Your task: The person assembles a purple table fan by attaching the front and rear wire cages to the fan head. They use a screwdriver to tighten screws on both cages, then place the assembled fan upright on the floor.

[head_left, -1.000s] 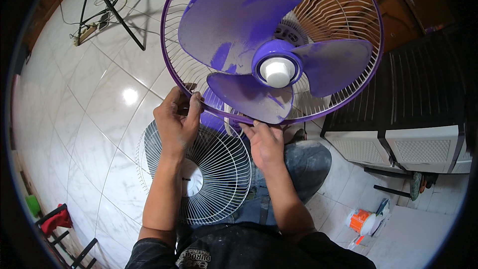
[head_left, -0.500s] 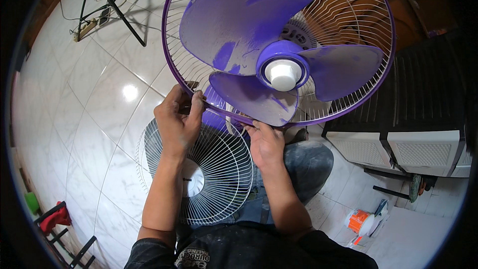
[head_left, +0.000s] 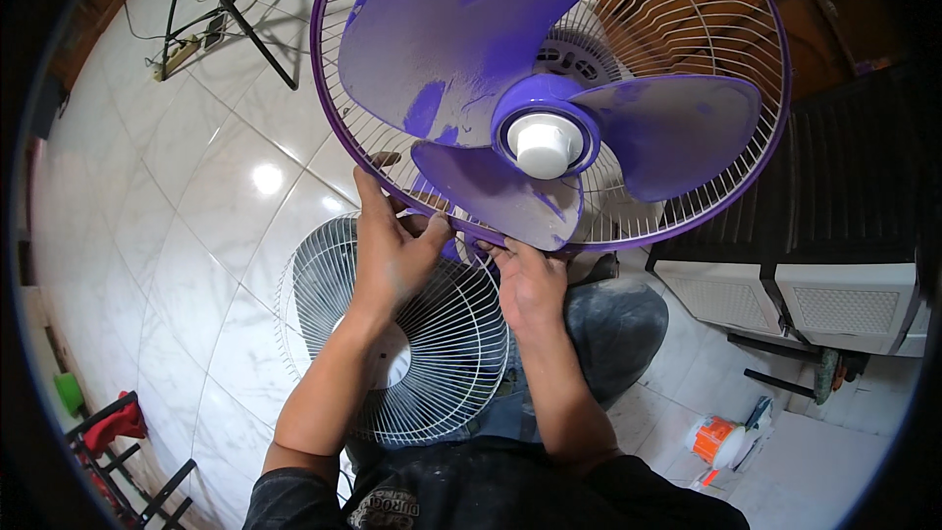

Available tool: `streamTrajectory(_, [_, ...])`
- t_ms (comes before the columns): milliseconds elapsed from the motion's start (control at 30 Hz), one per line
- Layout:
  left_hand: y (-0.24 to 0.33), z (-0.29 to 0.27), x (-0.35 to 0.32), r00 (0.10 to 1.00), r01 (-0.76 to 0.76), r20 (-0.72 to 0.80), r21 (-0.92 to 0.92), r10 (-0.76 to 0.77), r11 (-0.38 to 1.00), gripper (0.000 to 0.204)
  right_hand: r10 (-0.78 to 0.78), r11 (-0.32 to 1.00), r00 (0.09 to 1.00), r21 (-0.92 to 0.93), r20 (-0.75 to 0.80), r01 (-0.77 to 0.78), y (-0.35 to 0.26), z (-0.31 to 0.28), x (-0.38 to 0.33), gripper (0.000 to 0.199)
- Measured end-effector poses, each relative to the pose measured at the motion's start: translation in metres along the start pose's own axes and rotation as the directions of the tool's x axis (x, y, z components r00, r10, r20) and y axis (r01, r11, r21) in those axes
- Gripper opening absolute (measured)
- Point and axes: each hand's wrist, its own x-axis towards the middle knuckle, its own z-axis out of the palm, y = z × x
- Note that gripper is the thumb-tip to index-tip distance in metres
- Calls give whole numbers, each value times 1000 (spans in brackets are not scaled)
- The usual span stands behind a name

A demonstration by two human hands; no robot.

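While the purple fan [head_left: 549, 98] leans toward the camera, both hands meet at the lowest stretch of its purple guard rim [head_left: 339, 142]. The left hand [head_left: 392, 250] has a narrow grip: its fingers curl close together over the rim's bottom edge, thumb pressed near the wires, holding the rim itself. The right hand [head_left: 530, 285] sits just beside it, fingertips pinched on the same rim under the lowest blade; whether it clamps a small part there or only the rim, I cannot tell.

Directly above the two grips hangs the lowest of three purple blades [head_left: 496, 191], with the white hub cap [head_left: 543, 144] above that and the rear wire guard [head_left: 687, 29] spreading behind.

Below the left grip, partly hidden by the forearm, a loose white wire grille [head_left: 442, 353] lies flat on the white tiled floor [head_left: 177, 216], well apart from the fan rim. Below the right grip is the person's knee in grey trousers [head_left: 618, 324]. Far down and to the right of the grips sits an orange and white container [head_left: 716, 440]; far down to the left, a red cloth [head_left: 113, 424] on a dark rack.
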Motion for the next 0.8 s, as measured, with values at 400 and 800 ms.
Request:
streamTrajectory(400, [-2,5,-2,996,-85,30,18,84,996,81,-2,997,998,76,-56,6,4,4,1,49])
streamTrajectory(800, [-18,12,3,998,44,36,-29,-43,999,74,-2,997,991,70,-135,11,12,10,1,47])
